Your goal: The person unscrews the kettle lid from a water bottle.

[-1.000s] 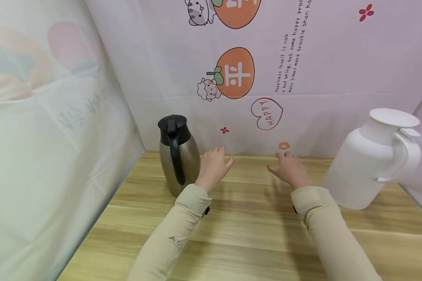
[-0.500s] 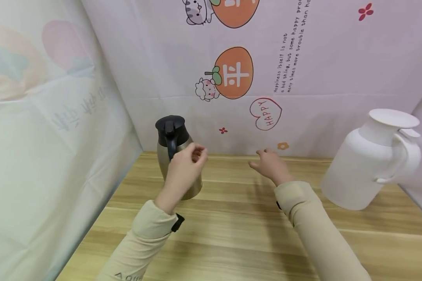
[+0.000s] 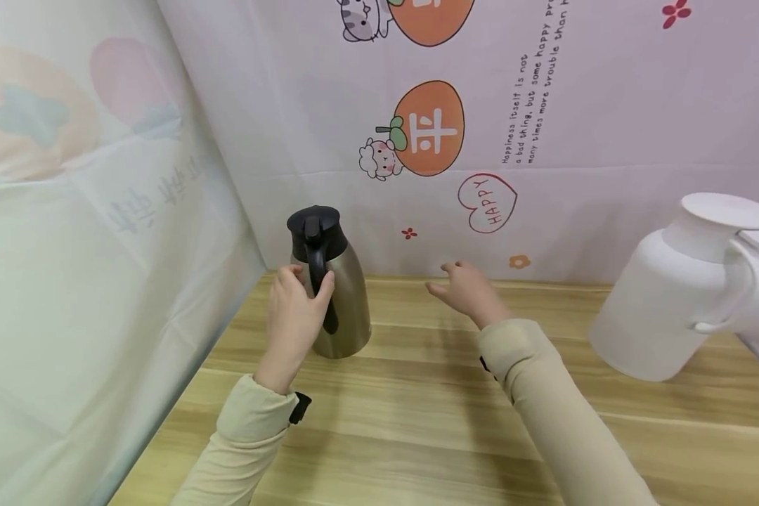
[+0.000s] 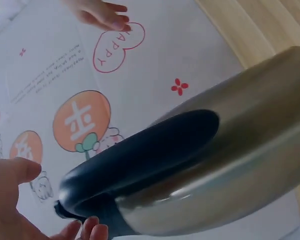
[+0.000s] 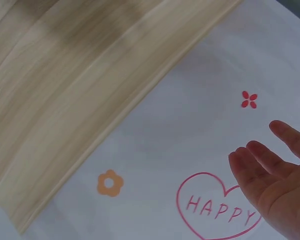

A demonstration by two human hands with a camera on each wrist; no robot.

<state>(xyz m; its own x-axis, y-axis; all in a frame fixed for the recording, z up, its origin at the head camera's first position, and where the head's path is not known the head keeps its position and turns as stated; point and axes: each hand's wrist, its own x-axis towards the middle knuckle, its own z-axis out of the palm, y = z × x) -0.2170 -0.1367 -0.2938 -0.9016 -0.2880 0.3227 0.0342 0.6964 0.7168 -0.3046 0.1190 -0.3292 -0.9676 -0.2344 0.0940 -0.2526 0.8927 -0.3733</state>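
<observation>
A steel vacuum jug [image 3: 349,302] with a black lid and handle stands upright on the wooden table, left of centre. My left hand [image 3: 294,309] is at its black handle [image 3: 318,270], thumb to the right and fingers to the left. In the left wrist view a gap shows between the thumb [image 4: 27,170] and the handle [image 4: 145,145], and the fingers are near the lid end. Holding nothing, my right hand [image 3: 468,289] hovers over the back of the table with its fingers spread; the right wrist view shows its palm [image 5: 285,195].
A white jug [image 3: 670,295] with a loop handle stands upright at the right. Behind the wooden table [image 3: 405,422] hangs a printed white cloth [image 3: 329,126], and another cloth [image 3: 101,295] runs along the left side.
My left hand has moved left from the jug's right side, across its front, to the handle. My right hand has drifted left. Both jugs still stand on the table.
</observation>
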